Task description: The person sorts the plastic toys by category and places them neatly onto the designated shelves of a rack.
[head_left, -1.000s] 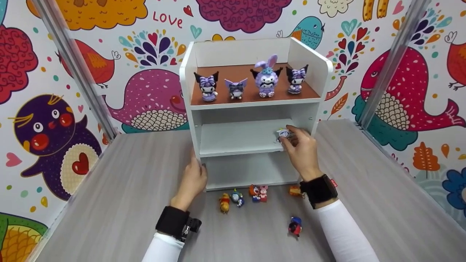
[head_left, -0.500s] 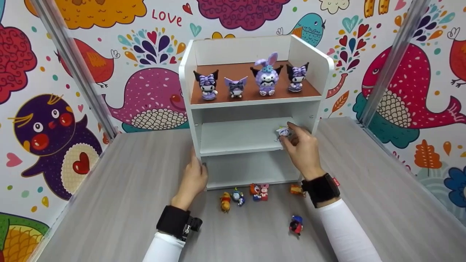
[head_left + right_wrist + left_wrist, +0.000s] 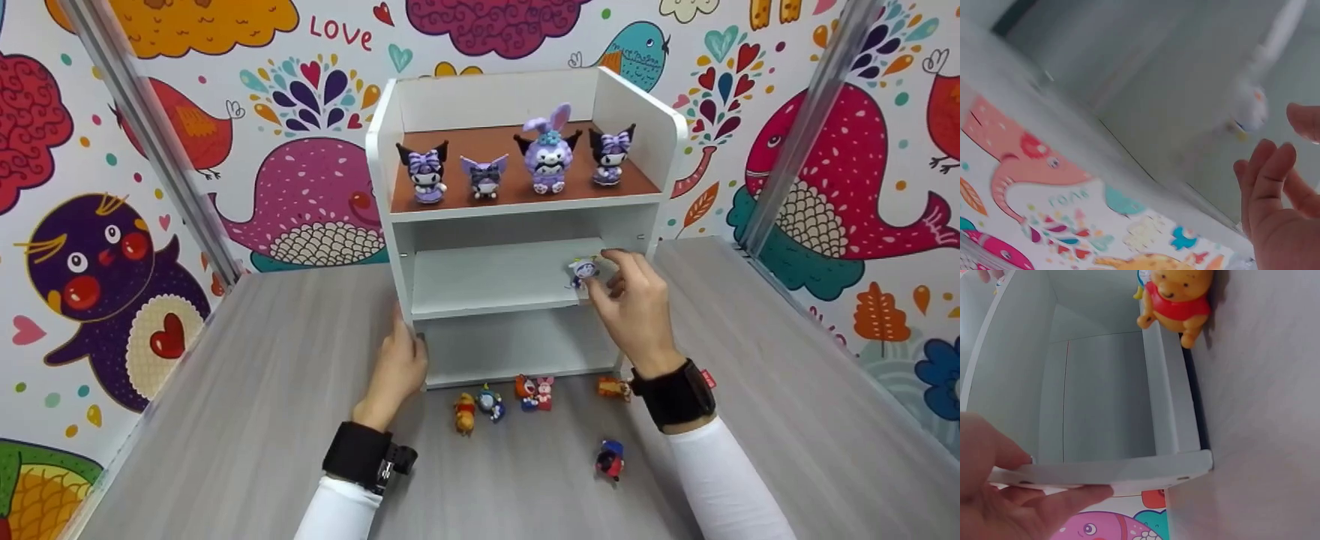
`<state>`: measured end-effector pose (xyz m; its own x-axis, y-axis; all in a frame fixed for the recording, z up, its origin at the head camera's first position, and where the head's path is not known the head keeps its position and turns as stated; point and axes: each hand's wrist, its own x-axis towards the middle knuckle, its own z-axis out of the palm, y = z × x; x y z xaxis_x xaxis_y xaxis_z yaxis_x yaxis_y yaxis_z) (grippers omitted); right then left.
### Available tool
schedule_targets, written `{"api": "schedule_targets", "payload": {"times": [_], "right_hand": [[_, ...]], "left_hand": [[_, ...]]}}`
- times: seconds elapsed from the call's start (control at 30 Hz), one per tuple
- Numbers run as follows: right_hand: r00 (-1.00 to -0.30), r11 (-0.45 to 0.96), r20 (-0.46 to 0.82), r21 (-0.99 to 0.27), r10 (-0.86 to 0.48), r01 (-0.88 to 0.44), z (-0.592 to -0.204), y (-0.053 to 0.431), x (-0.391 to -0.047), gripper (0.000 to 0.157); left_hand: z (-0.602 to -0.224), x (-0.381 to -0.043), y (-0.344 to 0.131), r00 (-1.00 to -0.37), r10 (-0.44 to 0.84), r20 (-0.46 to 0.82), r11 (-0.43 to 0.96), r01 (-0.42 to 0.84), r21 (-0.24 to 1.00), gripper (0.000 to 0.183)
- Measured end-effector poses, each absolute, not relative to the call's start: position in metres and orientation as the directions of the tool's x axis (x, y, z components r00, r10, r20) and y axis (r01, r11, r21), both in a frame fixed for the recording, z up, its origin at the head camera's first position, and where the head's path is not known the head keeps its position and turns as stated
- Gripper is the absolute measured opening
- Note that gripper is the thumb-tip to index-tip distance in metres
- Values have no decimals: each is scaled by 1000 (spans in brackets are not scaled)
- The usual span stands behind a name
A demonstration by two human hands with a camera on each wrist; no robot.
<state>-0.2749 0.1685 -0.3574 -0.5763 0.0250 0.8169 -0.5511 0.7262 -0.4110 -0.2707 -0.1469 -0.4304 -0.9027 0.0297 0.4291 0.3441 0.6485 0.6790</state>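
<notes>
A small white figurine (image 3: 583, 271) stands near the right end of the middle board of a white shelf unit (image 3: 487, 281). Just right of it is my right hand (image 3: 637, 307), thumb and fingers apart. In the right wrist view a gap separates these fingers (image 3: 1266, 174) from the blurred figurine (image 3: 1251, 109). My left hand (image 3: 397, 367) grips the front edge of the unit's left side panel (image 3: 1112, 471), thumb inside and fingers outside. On the brown top board stand several purple-and-black figurines (image 3: 550, 161).
On the table before the unit lie a Winnie-the-Pooh figurine (image 3: 465, 414), a blue-green one (image 3: 490, 403), an orange one (image 3: 527, 391) beside a pink one (image 3: 545, 394), and another orange one (image 3: 613, 387). A red-and-blue figurine (image 3: 610, 459) lies closer to me.
My right hand has let go of the white figurine and drawn slightly right, leaving it on the middle board. The left hand keeps its grip on the side panel.
</notes>
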Motion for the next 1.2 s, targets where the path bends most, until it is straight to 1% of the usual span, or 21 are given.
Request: {"api": "schedule_targets", "payload": {"times": [0.13,0.23,0.37,0.5,0.6,0.73,0.87,1.03,1.2], "right_hand": [[-552,698,832,-364,-55,-617,-348,164,-255,23],[-533,662,828,-304,-171,-685,-350,153,-246,17],[-517,604,791,-245,-328,-758,-366,132,-241,15],[-564,570,671,-249,-481,-783,-390,109,-241,13],[-621,602,538,-240,-570,-761,-407,99,-243,14],[-700,689,403,-201,-589,-696,-420,99,-248,22],[-747,734,300,-179,-593,-655,-424,106,-255,32],[-772,757,163,-154,-614,-635,-429,110,-257,44],[-779,766,133,-144,-613,-627,-432,111,-258,39]], "left_hand": [[-431,-270,-148,-899,20,437,653,343,675,65],[-431,-270,-149,-903,25,429,650,341,679,65],[-431,-269,-150,-908,35,417,643,340,687,65],[-431,-269,-150,-908,33,418,644,340,686,65],[-430,-269,-149,-908,33,417,644,339,686,65],[-429,-269,-147,-910,34,414,645,336,686,64],[-428,-269,-148,-904,35,426,650,344,677,63],[-429,-269,-148,-899,41,436,650,355,672,64],[-430,-269,-148,-893,41,448,654,363,664,64]]}}
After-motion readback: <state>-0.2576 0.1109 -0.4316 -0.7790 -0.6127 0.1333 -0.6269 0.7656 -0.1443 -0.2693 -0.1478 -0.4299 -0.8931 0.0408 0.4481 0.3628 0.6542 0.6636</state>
